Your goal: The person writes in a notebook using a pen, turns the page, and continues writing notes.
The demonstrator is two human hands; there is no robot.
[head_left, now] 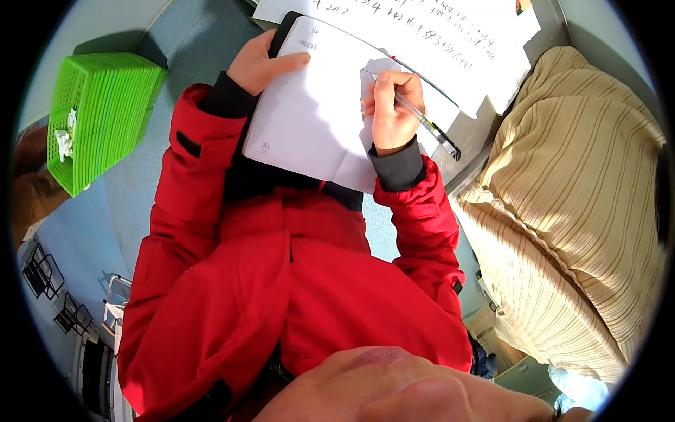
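Note:
An open notebook [299,116] with white pages and a dark cover lies tilted across my lap in the head view. At its left edge, my left hand [264,65] grips it, with the thumb flat on the page. A few handwritten marks are near the top of the left page, and a printed 30 sits at its lower corner. My right hand [395,105] is closed around a clear-barrelled pen [430,126] with a black cap end, over the right page. The pen's tip is hidden by the fingers.
Loose paper sheets [439,35] covered in handwritten numbers lie beyond the notebook. Stacked green plastic baskets [109,116] stand at left, with crumpled white tissue in the front one. A large striped cloth-covered bundle [569,169] fills the right side. Dark-framed chairs [43,271] are at lower left.

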